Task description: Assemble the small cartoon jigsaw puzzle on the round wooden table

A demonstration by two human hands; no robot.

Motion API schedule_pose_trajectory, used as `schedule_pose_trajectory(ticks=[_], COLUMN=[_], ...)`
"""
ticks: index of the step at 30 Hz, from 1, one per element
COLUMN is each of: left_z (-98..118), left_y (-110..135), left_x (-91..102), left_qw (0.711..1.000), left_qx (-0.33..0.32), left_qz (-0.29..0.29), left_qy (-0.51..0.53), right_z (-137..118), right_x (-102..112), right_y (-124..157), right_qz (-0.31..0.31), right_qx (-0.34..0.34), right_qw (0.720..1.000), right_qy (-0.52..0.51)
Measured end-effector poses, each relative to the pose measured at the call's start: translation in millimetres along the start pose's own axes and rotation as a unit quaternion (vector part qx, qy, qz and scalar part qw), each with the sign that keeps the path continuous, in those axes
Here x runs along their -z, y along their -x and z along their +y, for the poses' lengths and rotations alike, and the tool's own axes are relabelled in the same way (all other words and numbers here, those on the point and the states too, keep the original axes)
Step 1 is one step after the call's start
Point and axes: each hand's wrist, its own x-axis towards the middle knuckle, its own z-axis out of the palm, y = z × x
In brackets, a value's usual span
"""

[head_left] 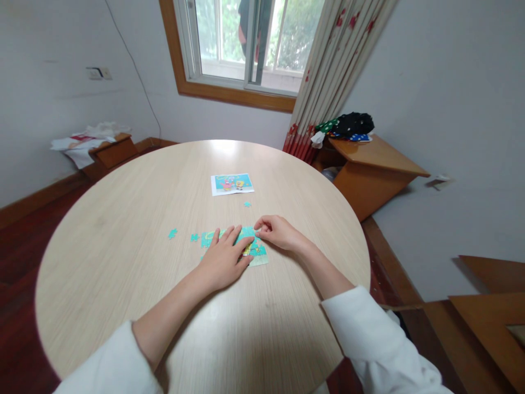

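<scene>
A partly assembled teal jigsaw puzzle [259, 253] lies on the round wooden table [123, 230]. My left hand [225, 257] rests flat on the puzzle, fingers stretched out and pressing it down. My right hand [276, 231] is at the puzzle's upper right corner, fingers curled in a pinch on a teal puzzle piece that I can barely see. Loose teal pieces lie to the left [173, 233], beside the puzzle [194, 237] and further back [247, 204]. A printed reference picture [232, 184] lies flat toward the table's far side.
A wooden side cabinet [369, 169] with dark clothes on top stands at the right beyond the table. A curtain [332, 71] hangs by the window. A low wooden box with papers [102, 145] sits on the floor at the left.
</scene>
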Motion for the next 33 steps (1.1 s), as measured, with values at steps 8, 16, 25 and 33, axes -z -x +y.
schedule_pose_trajectory(ticks=[8, 16, 25, 33], left_z=[0.3, 2.3, 2.0, 3.3], left_y=[0.9, 1.0, 1.5, 2.2], left_x=[-0.3, 1.6, 3.0, -0.3], left_qw=[1.000, 1.000, 1.000, 1.000], left_qx=[0.002, 0.008, 0.011, 0.006], left_qz=[0.008, 0.007, 0.001, 0.009], left_qy=[0.005, 0.023, 0.025, 0.028], right_z=[22.2, 29.8, 18.3, 22.0], right_x=[-5.4, -13.4, -4.2, 5.4], right_y=[-23.3, -62.4, -81.3, -69.4], right_qz=[0.160, 0.207, 0.140, 0.100], right_qx=[0.044, 0.112, 0.066, 0.045], right_qw=[0.985, 0.968, 0.980, 0.994], right_qy=[-0.056, 0.084, 0.127, -0.020])
